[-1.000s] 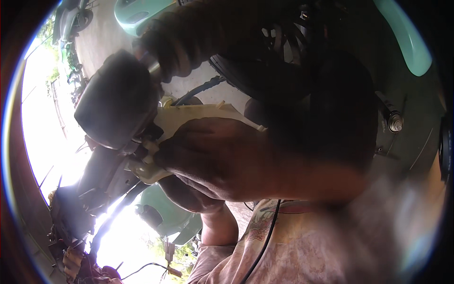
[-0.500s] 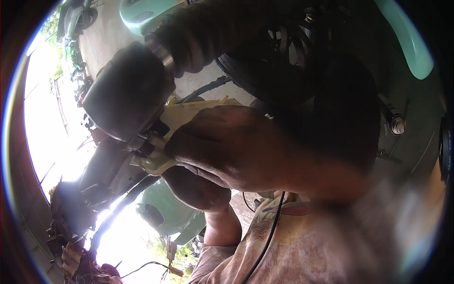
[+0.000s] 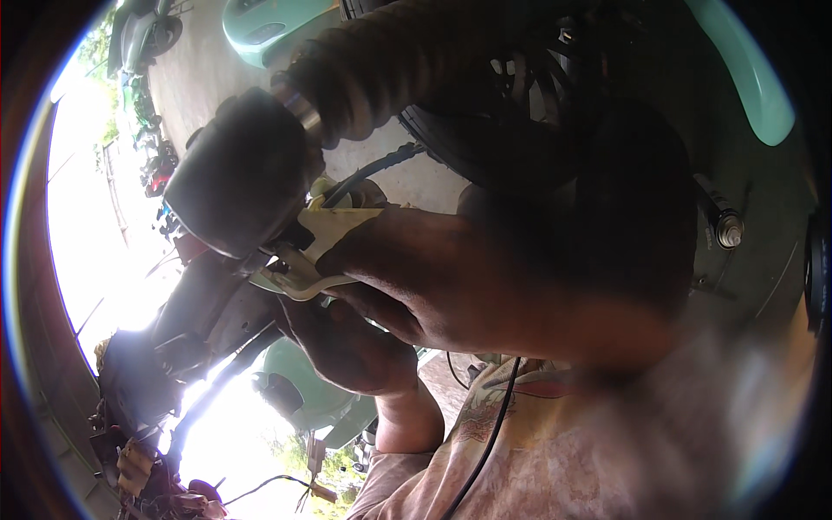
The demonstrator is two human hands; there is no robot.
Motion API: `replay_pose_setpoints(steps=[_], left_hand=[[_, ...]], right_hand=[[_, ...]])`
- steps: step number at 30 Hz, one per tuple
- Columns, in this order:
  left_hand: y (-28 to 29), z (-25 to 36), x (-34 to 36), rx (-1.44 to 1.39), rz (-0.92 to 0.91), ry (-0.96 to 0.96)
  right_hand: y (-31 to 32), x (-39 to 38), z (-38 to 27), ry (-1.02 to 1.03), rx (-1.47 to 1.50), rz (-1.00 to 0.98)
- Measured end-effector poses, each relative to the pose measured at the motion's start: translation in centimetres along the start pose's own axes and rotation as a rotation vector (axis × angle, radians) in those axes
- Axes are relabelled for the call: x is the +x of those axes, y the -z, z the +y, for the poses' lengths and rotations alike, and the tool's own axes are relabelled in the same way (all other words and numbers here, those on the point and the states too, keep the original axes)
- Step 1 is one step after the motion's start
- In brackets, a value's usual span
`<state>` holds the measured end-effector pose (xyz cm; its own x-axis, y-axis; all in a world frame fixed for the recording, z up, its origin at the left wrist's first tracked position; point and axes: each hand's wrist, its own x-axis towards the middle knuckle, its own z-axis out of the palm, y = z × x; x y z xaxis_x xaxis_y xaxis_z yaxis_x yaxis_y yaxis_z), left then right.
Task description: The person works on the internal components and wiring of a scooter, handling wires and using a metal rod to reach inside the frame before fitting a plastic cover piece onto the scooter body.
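1. Mint-green painted panels (image 3: pixel 745 78) of a scooter curve along the upper right rim and again at the top (image 3: pixel 269 26), smooth and glossy.
2. Black ribbed rubber forms a thick corrugated hose (image 3: pixel 390 69) running from the top centre down to the left, where a metal clamp ring joins it to a dark, rounded, matt housing (image 3: pixel 238 173).
3. Below the housing hangs a grimy metal engine part (image 3: pixel 208 312), rough and dull.
4. Pale printed fabric of the person's shirt (image 3: pixel 563 451) fills the lower right, blurred, with a thin black cable (image 3: pixel 494 433) lying across it.
5. Right hand (image 3: pixel 451 277) comes in from the right, its fingers closed around a cream-coloured plastic piece (image 3: pixel 334 234), flat and angular, sitting just under the dark housing and touching it.
6. Left hand (image 3: pixel 347 347) lies beneath the right one, curled upward, fingertips at the lower edge of the cream piece; whether it grips is hidden.
7. A small steel bolt (image 3: pixel 726 227) sticks out at the right.
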<state>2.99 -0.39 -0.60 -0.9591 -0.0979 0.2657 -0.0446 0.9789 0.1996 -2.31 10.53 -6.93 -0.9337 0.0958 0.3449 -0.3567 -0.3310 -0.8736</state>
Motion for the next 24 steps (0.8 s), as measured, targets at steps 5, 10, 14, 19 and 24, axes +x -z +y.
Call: replay_pose_setpoints(steps=[5,10,14,19,24], left_hand=[[-0.3,-0.2,0.4,0.092,0.082,-0.221],[-0.2,-0.8,0.4,0.017,0.021,-0.193],[0.4,-0.3,1.1,0.079,0.009,-0.218],[0.6,-0.4,1.3,0.021,-0.044,-0.201],[0.5,-0.4,1.5,-0.094,-0.061,-0.142]], right_hand=[[-0.5,-0.3,0.0,0.045,-0.028,0.068],[0.6,0.1,0.2,0.021,-0.055,-0.057],[0.7,0.4,-0.2,0.046,-0.132,-0.074],[0.5,0.2,0.6,0.222,-0.252,0.039],[0.7,0.7,-0.6,0.238,-0.344,-0.004]])
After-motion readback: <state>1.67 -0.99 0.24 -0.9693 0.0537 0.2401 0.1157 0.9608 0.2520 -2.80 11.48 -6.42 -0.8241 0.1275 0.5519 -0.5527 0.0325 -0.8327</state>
